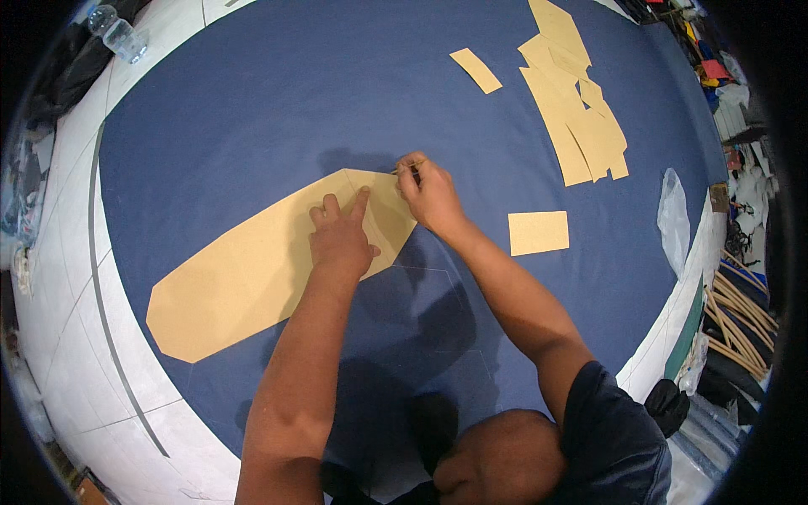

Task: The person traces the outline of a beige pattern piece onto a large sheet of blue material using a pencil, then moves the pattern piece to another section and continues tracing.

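A long tan card pattern piece [240,269] with cut-off corners lies aslant on dark blue cloth [244,118]. My left hand [342,238] presses on it near its right end, fingers spread. At the piece's upper right edge my right hand [427,194] is closed in a pinch. A bit of something thin shows at its fingertips, too small to name. Pale drawn lines [425,268] run over the cloth below the card's right end.
A small tan rectangle [539,233] and a narrow strip [476,71] lie to the right. Beyond them is a pile of overlapping card pieces [572,109]. Clear plastic [672,220] rests near the cloth's right edge. A bottle [118,34] and pale floor tiles [71,252] are at left.
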`<state>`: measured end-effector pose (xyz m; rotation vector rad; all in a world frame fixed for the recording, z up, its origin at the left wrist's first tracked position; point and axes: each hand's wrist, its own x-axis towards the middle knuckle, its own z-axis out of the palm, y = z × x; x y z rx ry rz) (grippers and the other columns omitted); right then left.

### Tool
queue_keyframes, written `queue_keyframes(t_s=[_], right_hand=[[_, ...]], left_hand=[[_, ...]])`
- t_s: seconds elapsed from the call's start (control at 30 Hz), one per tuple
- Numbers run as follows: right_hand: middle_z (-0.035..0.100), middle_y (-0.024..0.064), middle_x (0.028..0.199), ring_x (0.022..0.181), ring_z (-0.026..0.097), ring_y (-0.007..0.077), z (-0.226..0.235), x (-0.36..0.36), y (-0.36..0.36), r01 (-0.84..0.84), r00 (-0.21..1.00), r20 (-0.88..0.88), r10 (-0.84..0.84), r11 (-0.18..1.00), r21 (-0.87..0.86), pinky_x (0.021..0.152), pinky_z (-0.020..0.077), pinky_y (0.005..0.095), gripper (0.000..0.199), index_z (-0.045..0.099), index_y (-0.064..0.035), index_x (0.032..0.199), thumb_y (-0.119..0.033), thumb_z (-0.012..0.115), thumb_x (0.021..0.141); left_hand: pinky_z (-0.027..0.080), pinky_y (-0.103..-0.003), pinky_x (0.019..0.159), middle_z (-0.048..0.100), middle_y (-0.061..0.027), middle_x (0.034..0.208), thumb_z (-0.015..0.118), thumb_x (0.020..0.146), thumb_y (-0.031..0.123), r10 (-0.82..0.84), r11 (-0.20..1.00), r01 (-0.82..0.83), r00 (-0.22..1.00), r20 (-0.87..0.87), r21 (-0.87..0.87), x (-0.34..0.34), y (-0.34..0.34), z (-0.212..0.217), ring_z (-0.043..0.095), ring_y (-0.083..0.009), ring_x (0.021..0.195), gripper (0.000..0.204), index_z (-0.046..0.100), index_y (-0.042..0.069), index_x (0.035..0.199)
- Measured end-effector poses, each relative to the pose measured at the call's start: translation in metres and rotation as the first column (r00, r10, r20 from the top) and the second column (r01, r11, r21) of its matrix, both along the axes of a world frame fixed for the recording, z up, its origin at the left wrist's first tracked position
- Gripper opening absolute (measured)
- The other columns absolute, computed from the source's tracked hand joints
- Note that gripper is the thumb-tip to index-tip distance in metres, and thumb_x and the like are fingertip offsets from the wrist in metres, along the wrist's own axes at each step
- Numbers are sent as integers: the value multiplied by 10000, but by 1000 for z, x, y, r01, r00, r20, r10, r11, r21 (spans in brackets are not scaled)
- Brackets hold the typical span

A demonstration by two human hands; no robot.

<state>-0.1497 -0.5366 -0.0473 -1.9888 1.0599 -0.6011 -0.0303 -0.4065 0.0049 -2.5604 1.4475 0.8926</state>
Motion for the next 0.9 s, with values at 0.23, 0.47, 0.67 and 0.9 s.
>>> queue_keyframes(t_s=[0.23, 0.47, 0.67, 0.9], right_hand=[[687, 261, 950, 914, 673, 445, 5, -11, 0, 39, 998, -42, -38, 999, 29, 805, 525, 503, 182, 637, 20, 1024, -141, 566, 976], [683, 259, 966, 911, 666, 447, -1, -15, 2, 64, 998, -12, -64, 997, 33, 811, 525, 503, 185, 633, 17, 1031, -145, 562, 977], [670, 229, 996, 943, 651, 439, 5, -18, 8, -66, 994, -94, 49, 979, -192, 801, 531, 496, 161, 621, 6, 1047, -129, 564, 978], [633, 196, 983, 910, 638, 429, 13, -39, 22, -233, 959, -223, 175, 936, -265, 763, 527, 511, 149, 577, -28, 1072, -142, 571, 975]], left_hand=[[542, -469, 1006, 372, -178, 1432, 905, 729, 339, 0, 1000, 0, 1000, -2, 15, 0, -4, 2, 422, -420, 1303, 1053, 301, 349, 1591], [554, -487, 988, 365, -186, 1443, 915, 709, 327, 7, 1000, -7, 1000, 3, -7, 0, -4, 1, 420, -435, 1306, 1069, 306, 348, 1588], [577, -444, 975, 361, -154, 1432, 889, 747, 335, -15, 1000, 15, 999, 49, 3, 1, -4, 3, 407, -408, 1330, 1003, 331, 346, 1581], [553, -506, 991, 358, -188, 1468, 923, 690, 352, -4, 1000, 4, 1000, 9, -14, 4, -4, -2, 418, -457, 1339, 1073, 322, 373, 1579]])
